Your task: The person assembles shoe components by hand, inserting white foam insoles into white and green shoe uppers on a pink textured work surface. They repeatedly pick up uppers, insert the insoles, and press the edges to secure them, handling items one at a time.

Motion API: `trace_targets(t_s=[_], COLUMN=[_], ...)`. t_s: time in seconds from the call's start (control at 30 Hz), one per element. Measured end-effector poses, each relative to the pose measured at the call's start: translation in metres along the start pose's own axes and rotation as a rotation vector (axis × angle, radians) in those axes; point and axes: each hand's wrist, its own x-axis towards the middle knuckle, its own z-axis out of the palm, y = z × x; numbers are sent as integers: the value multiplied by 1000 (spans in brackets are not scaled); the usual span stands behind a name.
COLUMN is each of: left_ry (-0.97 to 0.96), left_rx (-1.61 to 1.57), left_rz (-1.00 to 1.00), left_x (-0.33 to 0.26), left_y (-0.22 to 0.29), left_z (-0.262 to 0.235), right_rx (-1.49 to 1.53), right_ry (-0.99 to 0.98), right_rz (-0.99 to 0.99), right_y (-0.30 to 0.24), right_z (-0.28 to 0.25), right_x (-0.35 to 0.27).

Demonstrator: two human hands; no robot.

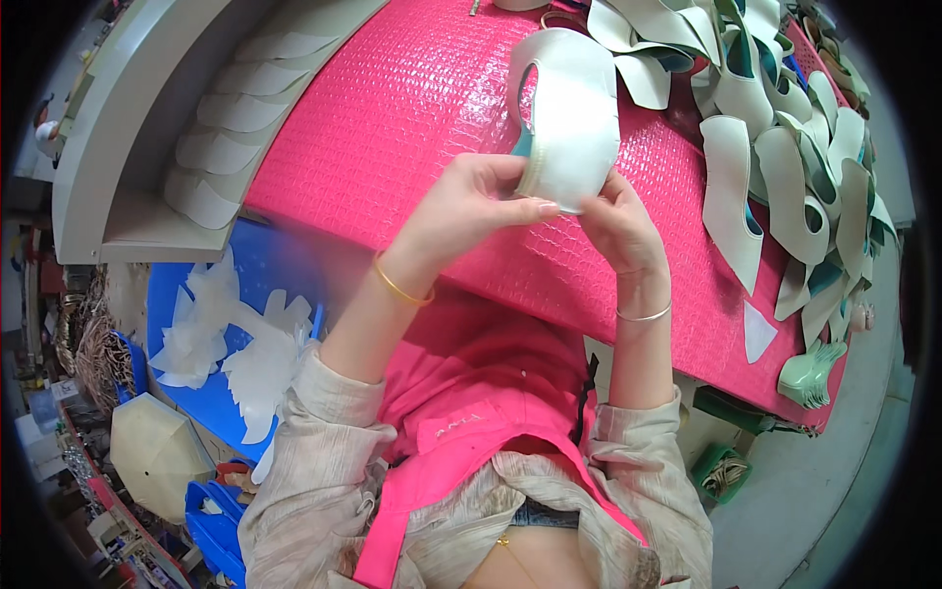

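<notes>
Over the pink table covering [373,128], a white shoe upper [574,108] is held up by its lower end. My left hand [471,201] pinches its stitched lower left edge between thumb and fingers. On its lower right corner, the fingers of my right hand [625,224] are closed. A curved opening on the upper's left side shows a bit of teal lining. To the right lies a large heap of similar white shoe uppers [731,191], some with teal lining showing.
A grey rack [128,211] at the left holds a row of white curved pieces [231,113]. Below it, a blue bin [162,339] contains thin translucent white sheets [260,363]. At the table's right edge are a white triangular piece [758,332] and several pale green forks [812,375].
</notes>
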Motion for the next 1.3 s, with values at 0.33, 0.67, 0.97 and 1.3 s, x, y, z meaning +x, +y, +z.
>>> trace_targets(t_s=[0.33, 0.67, 0.97, 1.3], left_ry=[226, 168, 50, 596], left_rx=[-471, 297, 27, 324], left_rz=[96, 426, 6, 378], left_x=[-12, -10, -18, 4], left_y=[-10, -9, 13, -48], left_z=[-29, -25, -22, 10], right_rx=[234, 211, -193, -1026], right_ry=[20, 42, -110, 294], right_rz=[-135, -100, 0, -662], right_y=[6, 10, -16, 37], right_z=[0, 7, 29, 37], right_x=[1, -6, 4, 59])
